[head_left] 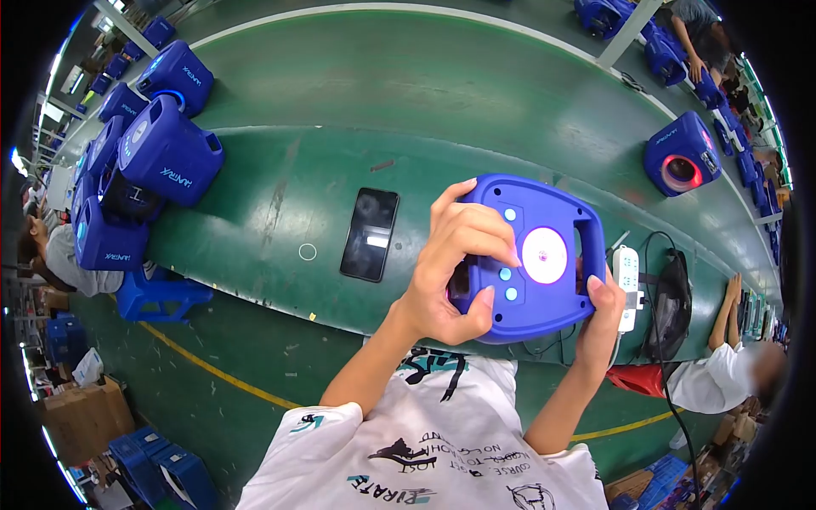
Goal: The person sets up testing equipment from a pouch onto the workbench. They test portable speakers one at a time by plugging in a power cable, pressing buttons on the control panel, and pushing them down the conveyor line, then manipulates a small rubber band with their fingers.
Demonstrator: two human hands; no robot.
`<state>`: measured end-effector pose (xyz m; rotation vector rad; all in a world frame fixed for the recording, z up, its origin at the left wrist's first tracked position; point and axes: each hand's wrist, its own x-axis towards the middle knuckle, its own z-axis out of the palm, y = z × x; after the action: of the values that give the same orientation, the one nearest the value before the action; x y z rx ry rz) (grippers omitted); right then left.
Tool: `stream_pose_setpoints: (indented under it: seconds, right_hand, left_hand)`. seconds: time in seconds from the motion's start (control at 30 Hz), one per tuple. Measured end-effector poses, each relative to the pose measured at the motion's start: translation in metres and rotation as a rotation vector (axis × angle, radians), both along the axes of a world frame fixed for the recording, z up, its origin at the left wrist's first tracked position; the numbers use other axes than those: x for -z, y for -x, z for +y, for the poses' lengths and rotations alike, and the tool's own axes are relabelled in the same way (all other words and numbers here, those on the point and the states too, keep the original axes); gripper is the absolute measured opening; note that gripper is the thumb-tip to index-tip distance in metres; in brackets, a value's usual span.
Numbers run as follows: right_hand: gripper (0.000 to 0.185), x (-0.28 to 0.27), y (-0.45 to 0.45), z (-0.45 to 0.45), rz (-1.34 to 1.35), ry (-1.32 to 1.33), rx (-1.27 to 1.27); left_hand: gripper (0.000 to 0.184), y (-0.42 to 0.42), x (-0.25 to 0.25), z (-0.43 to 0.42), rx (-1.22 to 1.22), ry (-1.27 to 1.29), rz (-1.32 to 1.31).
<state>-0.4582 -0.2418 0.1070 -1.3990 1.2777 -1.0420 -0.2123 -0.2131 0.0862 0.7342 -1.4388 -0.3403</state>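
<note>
A blue speaker (544,308) with a glowing pink-white round dial and several lit buttons is held up over the green table. My left hand (455,263) grips its left side, with a fingertip at the buttons and the thumb on the lower left edge. Around the handle at its right end is my right hand (602,319), thumb on the front and the other fingers mostly hidden behind. Left of the speaker, a black phone (371,235) lies on the table.
Several blue speakers (170,153) are piled at the table's left end. Another speaker (682,155) glows red at the right. A white power strip (627,289) and a black bag (671,306) lie right of my hands. People sit at both sides; a blue stool (157,293) stands left.
</note>
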Motion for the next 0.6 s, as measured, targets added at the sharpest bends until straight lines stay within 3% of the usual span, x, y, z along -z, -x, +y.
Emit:
stream_pose_setpoints:
  seconds: [0.6]
  right_hand:
    - [0.066,-0.0002,0.0015,-0.0011,0.025,-0.001,-0.021]
  left_hand:
    - [0.036,-0.0079,-0.0056,-0.0024,-0.008,-0.005,-0.024]
